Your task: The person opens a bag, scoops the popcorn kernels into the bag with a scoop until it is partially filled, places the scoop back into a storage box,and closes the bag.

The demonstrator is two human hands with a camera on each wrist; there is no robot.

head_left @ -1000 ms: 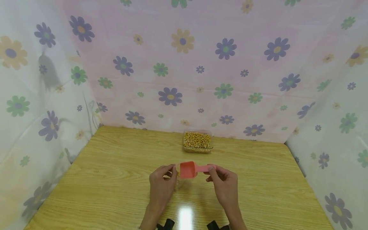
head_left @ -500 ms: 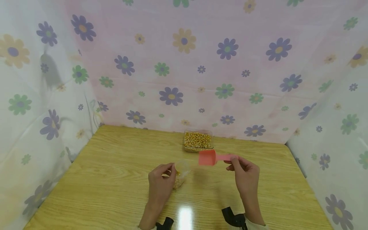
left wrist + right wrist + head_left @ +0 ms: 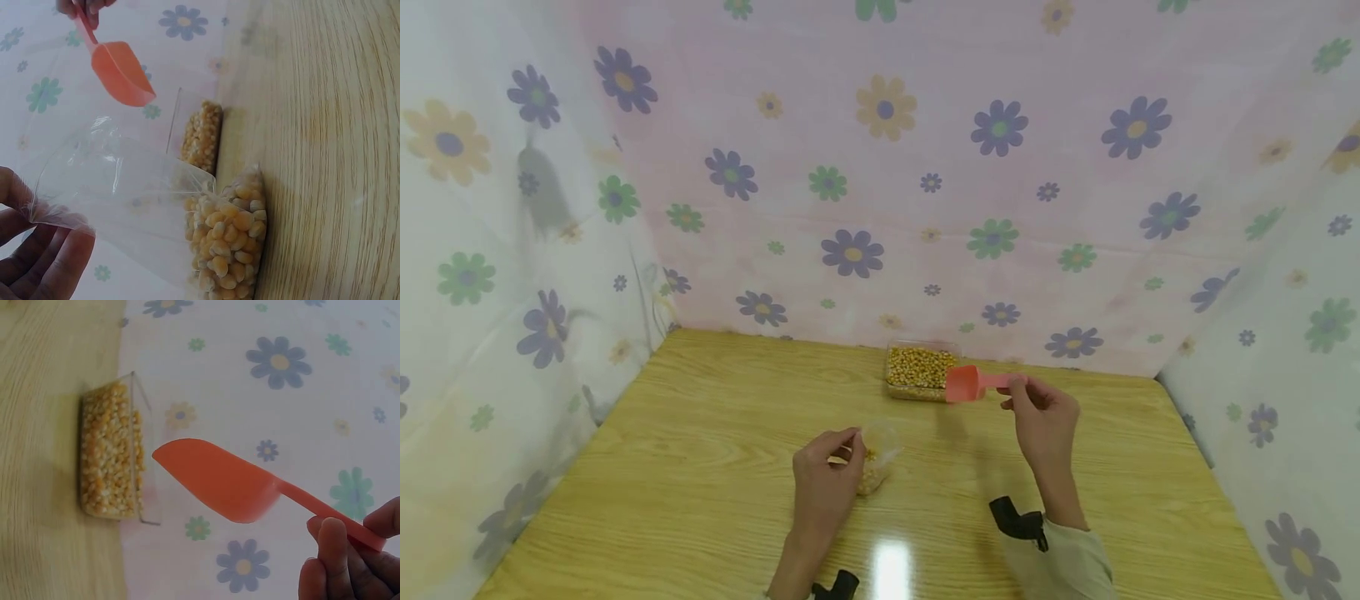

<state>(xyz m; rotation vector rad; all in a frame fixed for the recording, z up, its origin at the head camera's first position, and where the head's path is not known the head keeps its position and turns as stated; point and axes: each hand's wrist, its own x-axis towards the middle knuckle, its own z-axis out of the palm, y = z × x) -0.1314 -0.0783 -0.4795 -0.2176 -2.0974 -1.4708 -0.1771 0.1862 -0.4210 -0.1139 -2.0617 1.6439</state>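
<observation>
My right hand (image 3: 1047,421) grips a pink-red scoop (image 3: 964,384) by its handle, in the air by the front right corner of a clear box (image 3: 917,393) of corn kernels (image 3: 919,367). In the right wrist view the scoop (image 3: 219,481) is held apart from the box, its inside out of sight. My left hand (image 3: 829,475) pinches the rim of a clear plastic bag (image 3: 880,442). Kernels (image 3: 228,244) fill the bottom of the bag, which stands on the table in the left wrist view, its upper part pulled up by the fingers (image 3: 53,265).
A wooden table (image 3: 715,433) lies under everything. Flowered cloth (image 3: 940,200) hangs behind it and along both sides, close behind the box. Black wrist mounts (image 3: 1021,521) are strapped to both forearms.
The scoop in my right hand has moved from over the bag's mouth, right and then forward to the box. My left hand stays at the bag, which is now less covered.
</observation>
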